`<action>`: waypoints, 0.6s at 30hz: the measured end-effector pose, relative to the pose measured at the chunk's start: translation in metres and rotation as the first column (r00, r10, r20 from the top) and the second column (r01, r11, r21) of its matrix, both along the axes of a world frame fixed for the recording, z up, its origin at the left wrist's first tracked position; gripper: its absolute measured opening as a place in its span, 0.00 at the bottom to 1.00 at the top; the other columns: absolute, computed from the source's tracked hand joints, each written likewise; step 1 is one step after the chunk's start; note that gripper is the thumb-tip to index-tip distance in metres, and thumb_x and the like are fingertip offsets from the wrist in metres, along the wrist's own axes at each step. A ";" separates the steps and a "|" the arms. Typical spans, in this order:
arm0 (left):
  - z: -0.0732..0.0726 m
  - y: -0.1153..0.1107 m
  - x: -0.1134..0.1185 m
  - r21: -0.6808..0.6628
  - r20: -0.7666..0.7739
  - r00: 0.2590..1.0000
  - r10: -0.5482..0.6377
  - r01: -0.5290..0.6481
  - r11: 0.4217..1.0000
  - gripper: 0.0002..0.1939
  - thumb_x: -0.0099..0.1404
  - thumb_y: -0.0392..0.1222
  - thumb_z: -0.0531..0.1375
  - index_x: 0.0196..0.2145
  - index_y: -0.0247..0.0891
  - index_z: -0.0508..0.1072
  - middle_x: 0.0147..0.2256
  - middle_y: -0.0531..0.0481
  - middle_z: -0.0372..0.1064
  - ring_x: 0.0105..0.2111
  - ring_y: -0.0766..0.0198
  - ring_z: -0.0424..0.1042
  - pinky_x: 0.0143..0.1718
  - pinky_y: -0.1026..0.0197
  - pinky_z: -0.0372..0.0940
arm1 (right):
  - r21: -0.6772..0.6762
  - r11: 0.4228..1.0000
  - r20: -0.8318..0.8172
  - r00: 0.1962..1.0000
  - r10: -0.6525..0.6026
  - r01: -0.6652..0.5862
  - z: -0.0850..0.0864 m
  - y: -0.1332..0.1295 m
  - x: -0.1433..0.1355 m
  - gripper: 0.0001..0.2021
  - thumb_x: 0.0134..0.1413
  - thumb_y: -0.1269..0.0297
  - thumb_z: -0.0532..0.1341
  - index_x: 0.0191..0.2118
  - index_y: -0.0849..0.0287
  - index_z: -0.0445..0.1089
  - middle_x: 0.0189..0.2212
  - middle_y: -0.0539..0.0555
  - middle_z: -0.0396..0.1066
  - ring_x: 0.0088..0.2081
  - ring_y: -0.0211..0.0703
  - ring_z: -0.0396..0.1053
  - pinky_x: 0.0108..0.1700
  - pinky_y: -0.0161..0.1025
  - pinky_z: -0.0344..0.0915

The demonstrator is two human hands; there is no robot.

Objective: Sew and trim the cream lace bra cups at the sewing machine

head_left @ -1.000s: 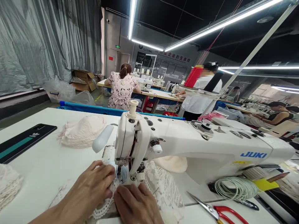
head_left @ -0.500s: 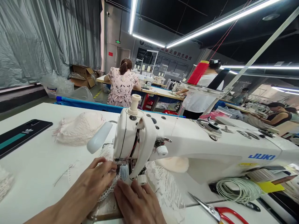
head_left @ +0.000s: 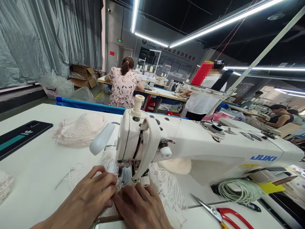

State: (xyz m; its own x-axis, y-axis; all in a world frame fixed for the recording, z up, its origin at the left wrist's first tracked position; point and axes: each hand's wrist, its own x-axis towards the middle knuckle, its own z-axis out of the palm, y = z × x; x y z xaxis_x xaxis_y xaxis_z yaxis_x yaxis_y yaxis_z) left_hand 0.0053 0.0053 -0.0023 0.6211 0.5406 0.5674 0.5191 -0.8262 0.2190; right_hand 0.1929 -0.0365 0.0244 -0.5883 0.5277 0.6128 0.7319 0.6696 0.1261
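Note:
A white sewing machine (head_left: 190, 136) spans the middle, its needle area just beyond my hands. My left hand (head_left: 95, 190) bends its fingers onto white lace fabric (head_left: 164, 181) left of the presser foot, fingertips pressed together on it. Beside it, my right hand (head_left: 140, 203) lies on the same lace in front of the foot, its fingers together and bent, fingertips partly hidden by the machine head. Lace also spreads under the machine arm to the right. A cream cup-shaped piece (head_left: 178, 166) rests behind the lace.
Red-handled scissors (head_left: 221, 213) and a coil of pale cord (head_left: 240, 191) lie at right. A phone (head_left: 23, 136), a lace cup (head_left: 81, 130) and loose thread (head_left: 69, 175) are at left. Thread cones (head_left: 202, 73) stand behind the machine. Other people sit or stand at tables beyond.
My left hand has shifted slightly down and left from the presser foot, its fingers drawn closer to my right hand. My right hand has moved slightly left. The view has shifted a little.

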 end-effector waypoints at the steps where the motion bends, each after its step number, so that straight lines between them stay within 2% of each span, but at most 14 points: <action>1: -0.001 0.002 -0.001 0.042 0.008 1.000 -0.008 0.008 0.999 0.11 0.62 0.28 0.53 0.28 0.42 0.67 0.29 0.60 0.70 0.29 0.67 0.69 0.44 0.56 0.53 | 0.003 1.000 0.005 1.000 -0.002 0.002 0.000 0.000 0.000 0.08 0.60 0.74 0.53 0.36 0.57 0.69 0.27 0.49 0.67 0.25 0.39 0.60 0.28 0.40 0.47; 6: 0.002 0.001 -0.003 0.179 -0.012 1.000 -0.017 0.019 0.984 0.12 0.62 0.27 0.51 0.26 0.41 0.66 0.30 0.57 0.69 0.29 0.66 0.66 0.42 0.57 0.52 | 0.050 0.999 -0.013 1.000 0.002 -0.001 0.002 0.000 -0.001 0.10 0.60 0.76 0.53 0.37 0.58 0.70 0.27 0.50 0.68 0.25 0.39 0.60 0.27 0.40 0.47; 9: 0.014 -0.008 -0.004 0.175 -0.041 0.999 0.000 0.007 0.984 0.15 0.63 0.25 0.49 0.26 0.40 0.67 0.27 0.55 0.66 0.26 0.64 0.63 0.35 0.59 0.52 | 0.027 0.999 -0.044 0.999 0.028 -0.027 0.002 -0.001 0.000 0.11 0.62 0.75 0.52 0.37 0.59 0.71 0.30 0.50 0.72 0.26 0.39 0.62 0.27 0.40 0.48; 12: 0.025 -0.020 -0.008 0.170 -0.049 0.998 0.032 -0.023 0.985 0.20 0.66 0.25 0.44 0.26 0.40 0.70 0.25 0.53 0.65 0.24 0.62 0.60 0.30 0.58 0.50 | -0.004 0.994 -0.048 0.992 0.112 -0.113 0.000 -0.001 0.002 0.12 0.65 0.73 0.50 0.39 0.62 0.72 0.41 0.51 0.74 0.34 0.39 0.67 0.29 0.39 0.52; 14: 0.028 -0.029 -0.015 0.163 -0.070 0.996 0.062 -0.049 0.985 0.23 0.70 0.27 0.41 0.27 0.40 0.71 0.25 0.53 0.66 0.24 0.62 0.60 0.29 0.58 0.50 | -0.016 0.988 -0.041 0.987 0.155 -0.155 0.000 0.000 0.004 0.14 0.66 0.73 0.49 0.41 0.64 0.72 0.45 0.52 0.74 0.38 0.40 0.67 0.31 0.39 0.54; 18: 0.025 -0.043 -0.031 0.145 -0.055 0.993 0.102 -0.093 0.985 0.27 0.75 0.35 0.39 0.28 0.41 0.72 0.25 0.54 0.67 0.24 0.63 0.62 0.30 0.59 0.51 | -0.039 0.985 -0.036 0.985 0.168 -0.169 0.001 0.000 0.006 0.15 0.67 0.72 0.47 0.41 0.65 0.72 0.45 0.52 0.74 0.38 0.42 0.67 0.33 0.40 0.55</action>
